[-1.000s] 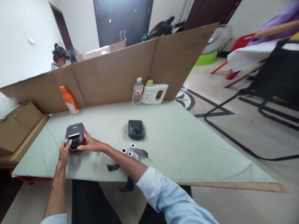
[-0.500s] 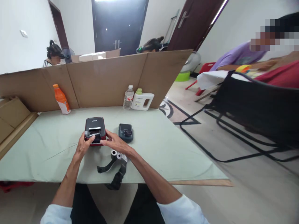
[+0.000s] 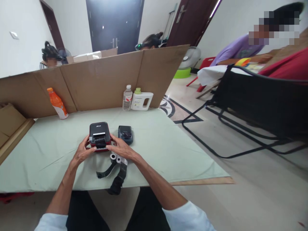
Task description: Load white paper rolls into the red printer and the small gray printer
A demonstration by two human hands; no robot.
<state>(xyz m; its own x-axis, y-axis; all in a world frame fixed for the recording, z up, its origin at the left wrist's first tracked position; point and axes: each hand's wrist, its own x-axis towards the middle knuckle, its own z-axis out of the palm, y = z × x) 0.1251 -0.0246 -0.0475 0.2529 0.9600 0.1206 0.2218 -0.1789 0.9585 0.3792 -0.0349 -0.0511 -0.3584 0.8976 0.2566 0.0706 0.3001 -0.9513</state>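
A black and red label printer [image 3: 99,130] is on the green-covered table, its slotted top facing up and a dark strip at its front. My left hand [image 3: 83,150] grips its left side, thumb along the front edge. On the opposite side my right hand [image 3: 120,147] holds it, with the thumb at the front right corner. Just right of it lies a smaller dark blue portable printer [image 3: 125,134], apart from my fingers. Nearer to me are two small paper rolls [image 3: 115,158], with black strips [image 3: 119,179] trailing toward the table's front edge.
A cardboard screen [image 3: 101,80] stands along the back. Before it are an orange bottle [image 3: 57,104], a clear water bottle [image 3: 127,98] and a white jug [image 3: 141,101]. Cardboard boxes [image 3: 12,125] sit at left. A black folding chair [image 3: 255,106] and a person in purple [image 3: 232,49] are at right.
My left thumb has moved off the printer's top to its front edge. The whole view has shifted slightly, and both hands stay on the label printer.
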